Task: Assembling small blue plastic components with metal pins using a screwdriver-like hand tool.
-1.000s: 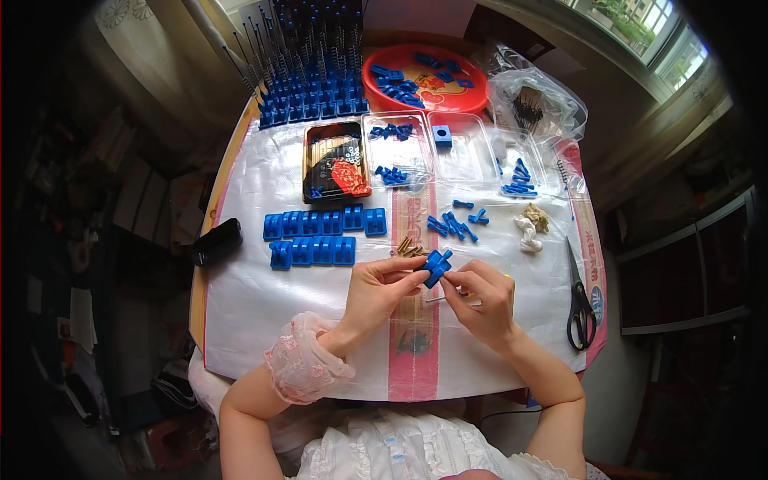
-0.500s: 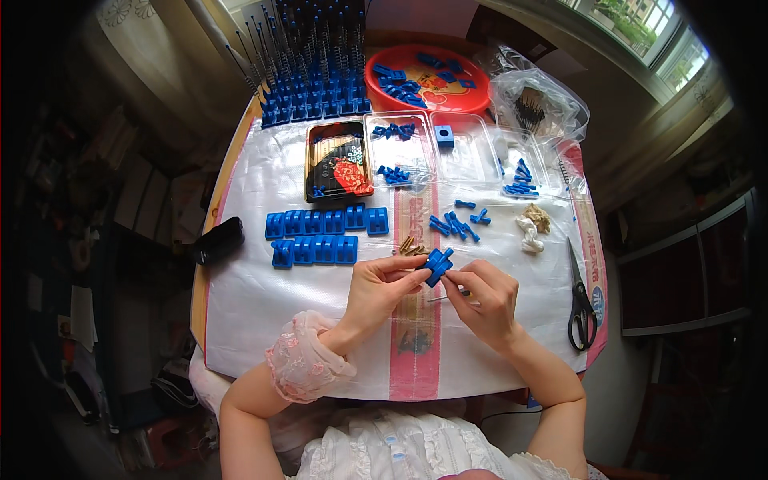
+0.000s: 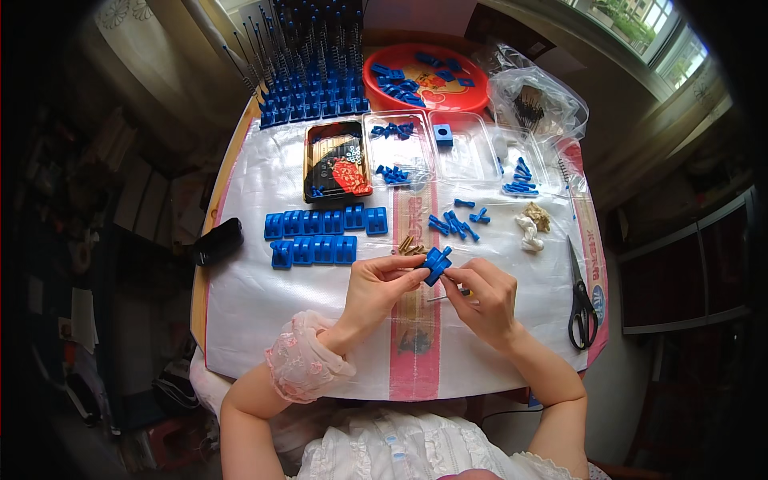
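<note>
A blue plastic part (image 3: 436, 265) with a flat plate and a stub sticking up is held up over the table's middle. My left hand (image 3: 382, 282) is closed on its left side, thumb and fingertips pinching it. At its lower right edge, the fingertips of my right hand (image 3: 483, 296) are pinched together against the part; anything small between them is hidden. Beneath my right hand, a thin metal shaft (image 3: 438, 299) with a bit of yellow shows, mostly covered. Small brass-coloured pins (image 3: 410, 246) lie just behind my left fingers.
Two rows of blue brackets (image 3: 324, 222) stand at left, with loose blue pieces (image 3: 453, 226) behind my hands. Farther back are a black tray (image 3: 312, 164), clear boxes (image 3: 485, 166), a red basin (image 3: 424, 102) and spring-topped blue assemblies (image 3: 312, 106). Scissors (image 3: 582, 308) lie right; a black case (image 3: 219, 242) left.
The blue part has tilted slightly between my fingers. Both hands keep nearly the same place and grip.
</note>
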Motion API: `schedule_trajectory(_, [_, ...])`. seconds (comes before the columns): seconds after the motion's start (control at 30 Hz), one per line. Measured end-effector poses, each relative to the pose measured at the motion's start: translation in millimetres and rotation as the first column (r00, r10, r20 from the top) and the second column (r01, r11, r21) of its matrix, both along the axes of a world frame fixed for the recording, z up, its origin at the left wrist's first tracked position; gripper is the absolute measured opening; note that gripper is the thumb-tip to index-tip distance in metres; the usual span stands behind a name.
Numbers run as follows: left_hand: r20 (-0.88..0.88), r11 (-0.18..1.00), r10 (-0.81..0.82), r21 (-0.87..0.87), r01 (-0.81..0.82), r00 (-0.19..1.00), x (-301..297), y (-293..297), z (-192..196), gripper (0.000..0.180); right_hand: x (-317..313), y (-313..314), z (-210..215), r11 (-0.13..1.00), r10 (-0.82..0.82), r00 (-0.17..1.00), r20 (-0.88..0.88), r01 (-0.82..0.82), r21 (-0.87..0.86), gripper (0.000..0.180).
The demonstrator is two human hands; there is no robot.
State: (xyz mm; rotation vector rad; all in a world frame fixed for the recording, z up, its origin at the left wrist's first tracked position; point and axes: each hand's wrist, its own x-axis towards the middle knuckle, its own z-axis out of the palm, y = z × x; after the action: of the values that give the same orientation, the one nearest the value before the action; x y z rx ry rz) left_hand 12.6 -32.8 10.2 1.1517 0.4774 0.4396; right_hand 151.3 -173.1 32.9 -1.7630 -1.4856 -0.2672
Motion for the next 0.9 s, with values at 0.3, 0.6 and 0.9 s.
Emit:
schedule_trajectory(0.3, [-0.017,1.0,0.006,-0.029,-0.007,1.0,0.0,0.8,3.4,0.026,1.2,0.7,-0.9,1.0,-0.012,1.0,-0.013,0.012,-0.002,0.015])
schedule_trajectory(0.6, [0.028,1.0,0.005,0.014,-0.006,1.0,-0.7,0.1,2.2,0.025,3.0,-1.9,-0.6,0.999,0.034,0.999,-0.041,-0.035,-0.024,0.017])
schedule_trajectory(0.9, [0.019,1.0,-0.016,0.001,0.016,1.0,0.0,1.7,0.3,0.027,2.3,-0.6,-0.5,0.999,0.03,0.997,-0.072,-0.031,-0.012,0.017])
